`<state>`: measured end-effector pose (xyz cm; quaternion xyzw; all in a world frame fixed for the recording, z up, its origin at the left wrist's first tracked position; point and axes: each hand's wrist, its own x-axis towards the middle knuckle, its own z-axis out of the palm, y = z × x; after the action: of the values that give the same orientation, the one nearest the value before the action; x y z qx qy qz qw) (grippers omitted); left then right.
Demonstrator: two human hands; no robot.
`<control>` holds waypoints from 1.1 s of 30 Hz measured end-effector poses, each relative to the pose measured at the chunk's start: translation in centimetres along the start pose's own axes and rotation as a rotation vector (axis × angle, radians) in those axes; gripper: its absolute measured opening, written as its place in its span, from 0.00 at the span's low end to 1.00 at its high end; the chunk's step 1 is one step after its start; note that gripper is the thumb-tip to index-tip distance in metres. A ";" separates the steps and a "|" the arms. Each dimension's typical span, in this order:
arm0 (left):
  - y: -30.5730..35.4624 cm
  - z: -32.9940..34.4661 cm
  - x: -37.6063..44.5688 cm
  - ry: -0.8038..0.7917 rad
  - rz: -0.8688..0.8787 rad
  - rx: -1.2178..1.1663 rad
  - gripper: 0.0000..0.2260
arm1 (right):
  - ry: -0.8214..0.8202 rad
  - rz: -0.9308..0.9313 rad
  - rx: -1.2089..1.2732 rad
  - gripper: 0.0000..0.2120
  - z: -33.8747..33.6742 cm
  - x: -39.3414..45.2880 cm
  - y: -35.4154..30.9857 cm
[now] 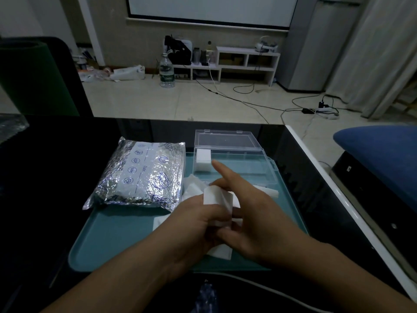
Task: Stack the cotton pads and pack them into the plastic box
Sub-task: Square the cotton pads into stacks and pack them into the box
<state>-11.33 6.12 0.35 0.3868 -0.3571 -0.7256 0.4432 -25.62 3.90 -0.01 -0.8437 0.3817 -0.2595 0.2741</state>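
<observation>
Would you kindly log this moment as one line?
left hand: holds cotton pads | right hand: squaring them | plastic box: open, partly filled

Dim room; pale tiled floor (191,98) crossed by cables (248,103); a low white shelf unit (246,64) beneath a projection screen (209,10); light curtains (381,53) at right; a water bottle (167,72) stands on the floor.
</observation>
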 end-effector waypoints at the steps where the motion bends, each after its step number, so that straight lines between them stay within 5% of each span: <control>1: -0.1 0.0 0.1 0.038 0.003 -0.001 0.14 | 0.006 -0.015 -0.022 0.49 0.2 0.0 0.0; 13: -0.1 0.0 0.2 0.111 0.038 -0.016 0.10 | 0.035 -0.132 -0.197 0.47 0.6 0.0 -0.1; 16: -0.3 -0.4 0.6 0.219 0.066 -0.037 0.16 | 0.032 -0.036 -0.071 0.47 -0.4 -0.1 0.3; 19: 0.1 -1.4 1.0 0.368 0.081 -0.047 0.13 | 0.126 0.123 -0.065 0.37 -2.6 -0.2 1.8; 23: 0.6 -1.8 1.0 0.364 0.094 -0.062 0.08 | 0.098 0.199 -0.348 0.24 -3.9 -0.4 2.9; 27: 0.5 -1.7 1.0 0.365 0.091 -0.085 0.06 | -0.095 0.232 -0.435 0.31 -2.7 -0.5 2.5; 33: 0.5 -1.6 0.9 0.349 0.056 -0.107 0.05 | 0.001 0.283 -0.440 0.23 -1.9 0.6 2.7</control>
<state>-10.06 4.82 -0.16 0.4726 -0.2464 -0.6527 0.5385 -27.87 1.40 -0.33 -0.8211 0.5433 -0.1298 0.1175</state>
